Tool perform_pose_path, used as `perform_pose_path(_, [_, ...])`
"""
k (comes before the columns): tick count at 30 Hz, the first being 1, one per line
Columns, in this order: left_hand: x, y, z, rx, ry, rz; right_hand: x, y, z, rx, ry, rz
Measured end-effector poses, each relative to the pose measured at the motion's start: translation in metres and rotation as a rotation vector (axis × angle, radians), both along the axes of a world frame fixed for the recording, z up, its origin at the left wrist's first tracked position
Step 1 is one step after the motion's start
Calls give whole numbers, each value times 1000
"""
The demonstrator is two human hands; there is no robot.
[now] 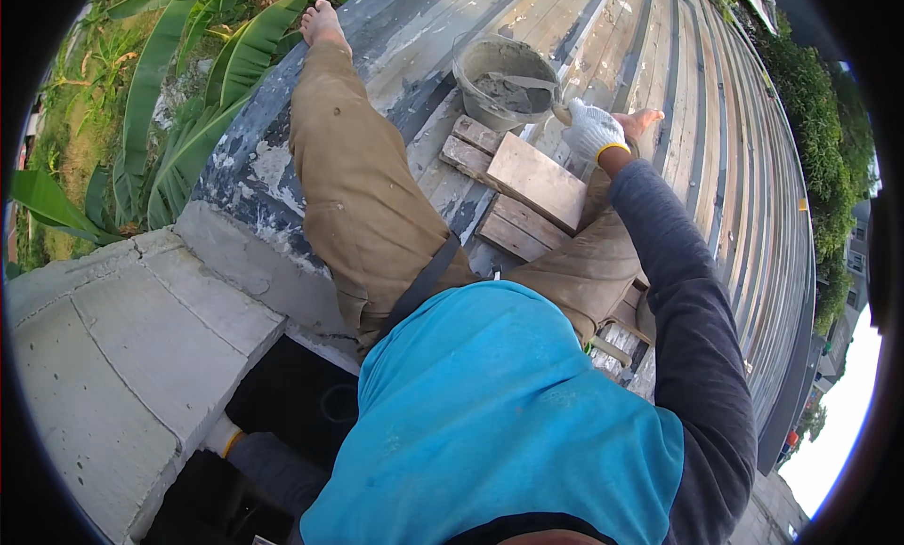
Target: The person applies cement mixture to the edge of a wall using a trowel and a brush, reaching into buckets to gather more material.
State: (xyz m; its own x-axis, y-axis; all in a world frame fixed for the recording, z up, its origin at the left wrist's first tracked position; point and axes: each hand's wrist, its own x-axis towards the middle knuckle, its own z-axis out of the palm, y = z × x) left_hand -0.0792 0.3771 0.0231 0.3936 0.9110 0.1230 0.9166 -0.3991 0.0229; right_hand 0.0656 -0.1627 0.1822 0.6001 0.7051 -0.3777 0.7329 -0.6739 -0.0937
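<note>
Trowel (533, 81) in right hand (593, 131) points left, long axis across bucket (501, 56).

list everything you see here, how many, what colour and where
bucket: one, grey, on the roof ahead
mortar: one batch, grey, in the bucket
trowel: one, grey blade, in the bucket
brown slabs: several, brown, between the legs
roof: one, brown and grey, ahead and right
block wall: one, grey, lower left
broad-leaved plants: several, green, upper left
trees: several, green, right edge
shirt: one, blue, lower middle
trousers: one pair, brown, middle
feet: two, bare, on the roof
left hand: one, white glove, at the wall's edge
right hand: one, white glove, on the trowel's handle
</note>
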Motion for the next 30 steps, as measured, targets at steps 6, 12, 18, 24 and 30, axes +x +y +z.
perform_pose_path(6, [-2, 13, -7, 11, -15, 27, 35, 30, -45, -105, -265, 32])
perform_pose_path(12, [21, -51, 14, -123, 67, -35, 50, 20, -59, -205, -334, 65])
perform_pose_path(18, [-3, -36, 11, 83, -98, 7, 51, 47, -73, -102, -325, 143])
perform_pose_path(24, [0, -51, 18, 186, -187, -32, 76, 24, -73, -139, -99, 131])
perform_pose_path(30, [4, -49, 14, 177, -237, -46, 68, 27, -77, -71, -140, 141])
